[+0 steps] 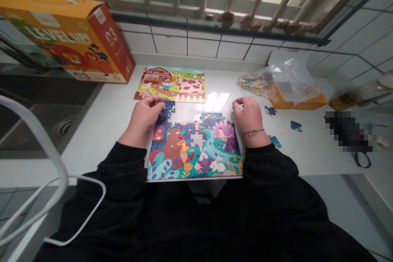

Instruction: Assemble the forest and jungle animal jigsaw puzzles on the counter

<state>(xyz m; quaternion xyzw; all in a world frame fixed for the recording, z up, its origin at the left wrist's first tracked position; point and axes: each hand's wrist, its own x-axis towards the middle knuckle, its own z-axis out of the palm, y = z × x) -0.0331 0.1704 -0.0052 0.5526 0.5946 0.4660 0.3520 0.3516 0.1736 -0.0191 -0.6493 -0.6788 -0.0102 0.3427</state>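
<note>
A partly assembled jigsaw puzzle (184, 151) with a bear, rabbits and a peacock lies in front of me, with a gap in its middle and openings along its top. My left hand (144, 120) is at its upper left corner, thumb and forefinger closed on a dark blue puzzle piece (169, 106). Just beyond the upper right corner, my right hand (250, 118) rests with its fingers curled in; no piece shows in them. Loose puzzle pieces lie to its right: one (270, 110) close by, another (296, 126) farther out, and one (275, 141) by the wrist.
A farm picture (172, 84) lies behind the puzzle. An orange box (70, 41) stands at the back left beside a dark sink (39, 123). At the back right are a bag of pieces (258, 82) and an open box (307, 100). White cables (61, 163) cross the left foreground.
</note>
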